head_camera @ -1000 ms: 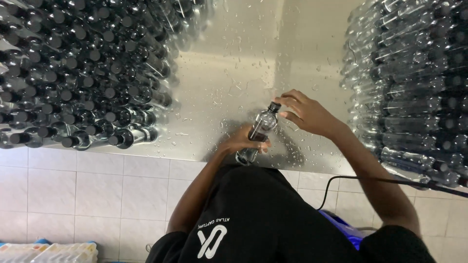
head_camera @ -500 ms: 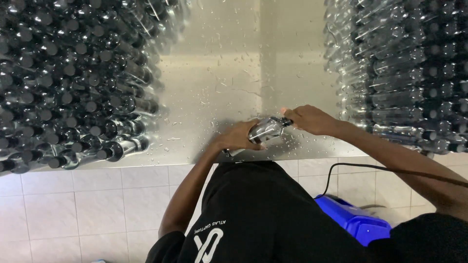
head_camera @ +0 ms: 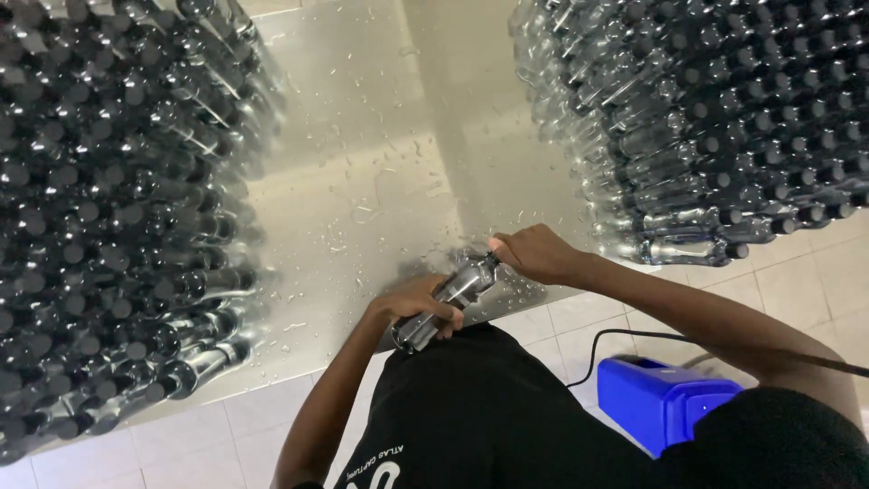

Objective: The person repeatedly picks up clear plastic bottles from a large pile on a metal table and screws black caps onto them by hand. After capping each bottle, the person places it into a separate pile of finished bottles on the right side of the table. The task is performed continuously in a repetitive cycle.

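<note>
Two hands hold one clear plastic bottle (head_camera: pixel 448 301) at the near edge of the wet metal worktop (head_camera: pixel 380 163). The bottle lies tilted, almost on its side: its long axis runs from the base at lower left, close to the person's body, up to the dark cap (head_camera: pixel 490 260) at upper right.

The left hand (head_camera: pixel 418 303) wraps the lower body of the bottle, fingers curled over the top, its grip closed around the barrel. The right hand (head_camera: pixel 536 254) sits at the neck end, its grip pressed together on the cap; the fingertips themselves are hidden behind the knuckles. Each hand thus holds one end of the same axis, left at the base, right at the cap, and the bottle spans the gap between them. Whether the bottle touches the worktop or hangs just over its edge cannot be told.

Stacked capped bottles (head_camera: pixel 109 208) fill the left side of the worktop, and a second stack (head_camera: pixel 715 118) fills the right, both well apart from the held bottle. Water droplets lie between them. On the tiled floor (head_camera: pixel 90 453) by the person's right side stands a blue box (head_camera: pixel 665 398) with a black cable (head_camera: pixel 625 340).
</note>
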